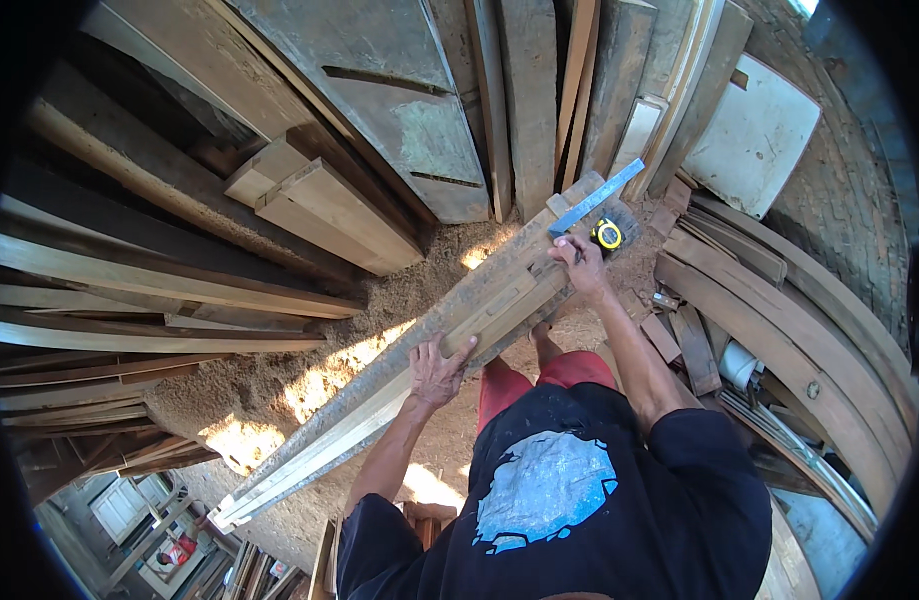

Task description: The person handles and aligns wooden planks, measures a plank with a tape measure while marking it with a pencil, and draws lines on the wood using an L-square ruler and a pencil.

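The left hand (439,372) lies with fingers spread on a pale wooden piece (497,306). The right hand's (579,258) fingers bunch narrowly beside a metal square (601,196); I can't tell what they grip. The tape measure's (607,234) label looks too small to read.

- No word, number or sign is legible anywhere in the frame.
- The round yellow-and-black tape measure (607,234), right of the upper centre, carries a dark face whose markings are too small to make out.
- The bluish metal blade (601,195) just above it shows no scale clear enough to read.
- The dark shirt (669,505), at the lower centre, bears a pale blue print (547,485) with a ragged, cracked-looking edge; any lettering within it is indistinct.
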A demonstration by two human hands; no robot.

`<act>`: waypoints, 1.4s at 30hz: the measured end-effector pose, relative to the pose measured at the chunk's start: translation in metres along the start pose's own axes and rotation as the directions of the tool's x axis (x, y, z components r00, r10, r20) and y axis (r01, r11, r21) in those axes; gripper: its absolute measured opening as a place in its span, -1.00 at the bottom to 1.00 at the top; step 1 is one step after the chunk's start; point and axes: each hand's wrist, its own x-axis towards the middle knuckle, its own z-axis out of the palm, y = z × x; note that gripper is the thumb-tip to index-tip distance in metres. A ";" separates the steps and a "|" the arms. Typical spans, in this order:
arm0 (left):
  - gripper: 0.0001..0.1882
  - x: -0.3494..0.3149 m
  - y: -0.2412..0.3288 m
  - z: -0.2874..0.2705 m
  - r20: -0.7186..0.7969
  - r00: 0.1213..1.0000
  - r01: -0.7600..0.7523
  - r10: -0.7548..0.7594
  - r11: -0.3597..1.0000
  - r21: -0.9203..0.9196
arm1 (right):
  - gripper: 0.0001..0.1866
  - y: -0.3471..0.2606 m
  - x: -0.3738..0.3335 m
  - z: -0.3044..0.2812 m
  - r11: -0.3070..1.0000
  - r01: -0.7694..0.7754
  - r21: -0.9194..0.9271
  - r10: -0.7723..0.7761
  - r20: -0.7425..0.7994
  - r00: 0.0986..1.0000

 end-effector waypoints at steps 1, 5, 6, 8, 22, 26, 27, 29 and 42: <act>-0.25 0.000 -0.003 0.001 0.003 1.000 -0.001 0.001 1.000 -0.004 | -0.72 0.004 0.001 0.008 1.000 -0.004 -0.002 0.004 -0.002 1.000; -0.23 0.005 -0.004 -0.006 0.088 0.996 -0.009 0.011 1.000 -0.023 | -0.70 0.005 0.000 0.021 0.996 -0.056 0.075 0.059 -0.030 0.998; -0.21 0.006 -0.004 -0.008 0.132 0.991 0.010 -0.003 0.999 -0.051 | -0.70 0.005 0.000 0.021 0.990 -0.110 0.091 0.115 -0.049 0.992; -0.21 0.004 -0.006 -0.008 0.130 0.991 -0.003 0.012 0.998 -0.067 | -0.69 0.006 0.000 0.026 0.996 -0.071 0.048 0.075 -0.090 0.993; -0.19 0.001 -0.014 -0.008 0.186 0.981 -0.046 0.061 0.995 -0.085 | -0.64 0.002 -0.007 0.034 0.992 -0.097 -0.083 0.089 -0.085 0.992; -0.13 0.001 -0.014 -0.008 0.178 0.981 -0.063 0.077 0.995 -0.080 | -0.65 0.000 -0.010 0.036 0.994 -0.079 -0.070 0.072 -0.105 0.992; -0.11 0.001 -0.014 -0.007 0.168 0.982 -0.069 0.082 0.994 -0.084 | -0.65 0.000 -0.010 0.036 0.994 -0.080 -0.070 0.073 -0.097 0.993; -0.12 0.001 -0.015 -0.006 0.137 0.986 -0.084 0.095 0.993 -0.084 | -0.65 0.000 -0.010 0.037 0.994 -0.080 -0.070 0.073 -0.090 0.993; -0.03 -0.001 -0.017 -0.005 0.182 0.980 -0.071 0.083 0.995 -0.069 | -0.63 0.010 -0.009 0.037 0.992 -0.080 -0.095 0.072 -0.088 0.994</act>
